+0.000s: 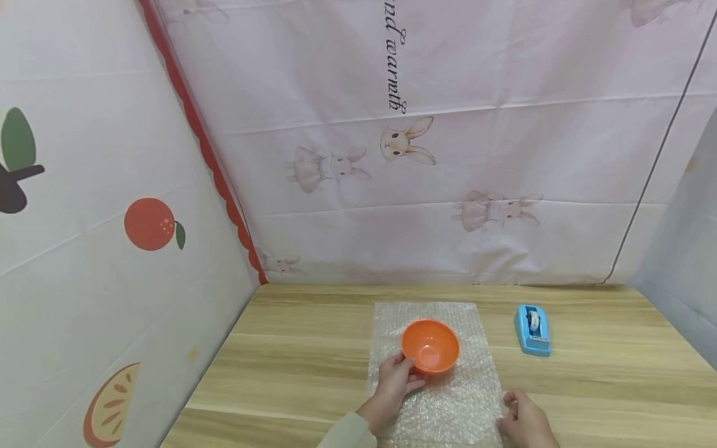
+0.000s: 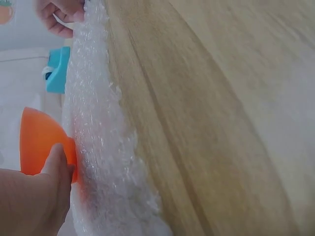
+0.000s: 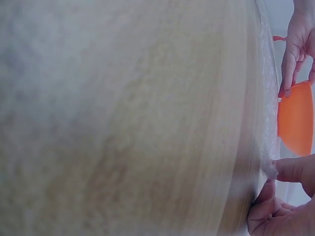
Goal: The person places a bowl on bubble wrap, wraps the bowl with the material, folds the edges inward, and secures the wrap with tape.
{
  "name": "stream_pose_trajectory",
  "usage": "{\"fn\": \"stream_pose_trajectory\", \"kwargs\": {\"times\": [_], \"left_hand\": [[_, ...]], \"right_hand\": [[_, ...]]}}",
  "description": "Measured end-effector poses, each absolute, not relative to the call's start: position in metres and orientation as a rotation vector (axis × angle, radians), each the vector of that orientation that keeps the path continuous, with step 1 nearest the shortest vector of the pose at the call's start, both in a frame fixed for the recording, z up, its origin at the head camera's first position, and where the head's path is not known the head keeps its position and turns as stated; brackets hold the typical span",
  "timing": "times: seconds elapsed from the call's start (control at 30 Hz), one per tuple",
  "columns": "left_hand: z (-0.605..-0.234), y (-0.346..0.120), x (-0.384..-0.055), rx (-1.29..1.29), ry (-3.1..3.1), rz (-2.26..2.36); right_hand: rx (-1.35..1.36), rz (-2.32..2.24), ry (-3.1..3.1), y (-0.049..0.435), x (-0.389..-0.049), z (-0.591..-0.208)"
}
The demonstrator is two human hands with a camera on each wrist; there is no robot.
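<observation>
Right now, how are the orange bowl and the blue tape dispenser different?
The bowl is orange and round; the tape dispenser is blue and longer than it is wide. The bowl is empty inside, while the dispenser holds a roll of tape. The left hand grips the bowl over the bubble wrap; no hand touches the dispenser, which sits on the bare wooden table. Both are brightly coloured.

The head view's bottom edge cuts off the bubble wrap (image 1: 459,395).
</observation>
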State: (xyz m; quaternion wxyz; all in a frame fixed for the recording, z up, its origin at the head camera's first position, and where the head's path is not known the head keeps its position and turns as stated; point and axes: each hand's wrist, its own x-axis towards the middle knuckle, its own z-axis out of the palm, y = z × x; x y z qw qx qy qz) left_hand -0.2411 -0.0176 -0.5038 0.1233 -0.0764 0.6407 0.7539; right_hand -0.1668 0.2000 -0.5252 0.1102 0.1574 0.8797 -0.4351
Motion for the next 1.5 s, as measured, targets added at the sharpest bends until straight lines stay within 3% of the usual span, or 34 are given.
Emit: {"fn": "stream_pose_trajectory", "kwargs": {"times": [0.63, 0.97, 1.3, 1.5], "left_hand": [[-0.509, -0.022, -0.243, -0.177, 1.851, 2.172], [-0.505, -0.023, -0.246, -0.227, 1.864, 2.102], [-0.507, -0.027, -0.247, -0.168, 1.858, 2.169], [-0.508, -0.028, -0.248, -0.154, 1.873, 2.157]], "right_hand": [[0.451, -1.408, 2.566, 0.201, -0.160, -0.504], [0.585, -1.612, 2.173, 0.199, -0.153, -0.493], [0.241, -1.757, 1.915, 0.217, -0.148, -0.487], [0.210, -1.834, 1.892, 0.214, -0.153, -0.480]]}}
